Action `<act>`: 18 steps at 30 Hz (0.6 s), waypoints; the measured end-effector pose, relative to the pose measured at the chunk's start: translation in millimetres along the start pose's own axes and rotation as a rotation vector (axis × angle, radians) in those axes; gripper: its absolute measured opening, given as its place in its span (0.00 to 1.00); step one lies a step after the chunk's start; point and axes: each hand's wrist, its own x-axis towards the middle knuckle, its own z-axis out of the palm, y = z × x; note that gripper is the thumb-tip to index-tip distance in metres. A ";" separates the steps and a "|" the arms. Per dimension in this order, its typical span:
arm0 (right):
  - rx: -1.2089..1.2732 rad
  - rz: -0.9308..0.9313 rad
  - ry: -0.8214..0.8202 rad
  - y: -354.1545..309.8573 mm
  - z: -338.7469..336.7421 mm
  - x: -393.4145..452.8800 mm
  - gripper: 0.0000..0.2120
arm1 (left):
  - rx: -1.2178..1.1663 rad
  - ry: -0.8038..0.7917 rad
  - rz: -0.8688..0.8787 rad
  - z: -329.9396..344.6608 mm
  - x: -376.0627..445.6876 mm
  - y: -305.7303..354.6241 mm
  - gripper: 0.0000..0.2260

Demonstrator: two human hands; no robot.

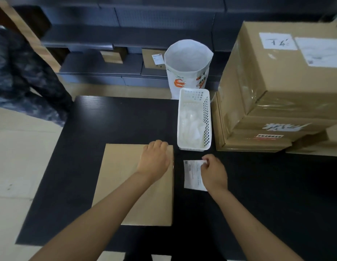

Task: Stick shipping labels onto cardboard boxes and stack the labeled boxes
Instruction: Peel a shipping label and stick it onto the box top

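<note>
a person's view down onto a black table (111, 119): a plain cardboard box (126, 185) lies flat with no label on its top, the left hand (154, 161) resting palm-down on its far right corner, gripping nothing. just right of the box, the right hand (213, 172) pinches the top edge of a white shipping label (192, 174) that lies on or just above the table, not yet stuck on. a stack of boxes (273, 102) at the far right already carries labels, so this box likely still needs labelling, then stacking.
</note>
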 end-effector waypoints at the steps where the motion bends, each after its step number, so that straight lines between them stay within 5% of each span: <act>1: -0.008 -0.037 0.052 -11.0 -2.2 -3.0 0.11 | -0.011 0.000 -0.001 -4.7 -2.5 -7.2 0.16; 7: -0.022 -0.276 0.312 -113.9 2.9 -51.4 0.08 | -0.136 0.076 0.047 -35.6 -34.9 -56.8 0.16; 10: 0.277 -0.218 0.330 -166.2 21.8 -92.4 0.03 | -0.261 0.168 0.116 -55.9 -60.9 -82.8 0.15; 14: 0.679 -0.027 0.182 -211.9 51.5 -133.5 0.01 | -0.454 0.272 0.185 -83.1 -98.9 -114.3 0.15; 18: 1.007 0.142 -0.049 -226.0 75.8 -152.5 0.08 | -0.589 0.258 0.137 -93.2 -128.6 -137.6 0.11</act>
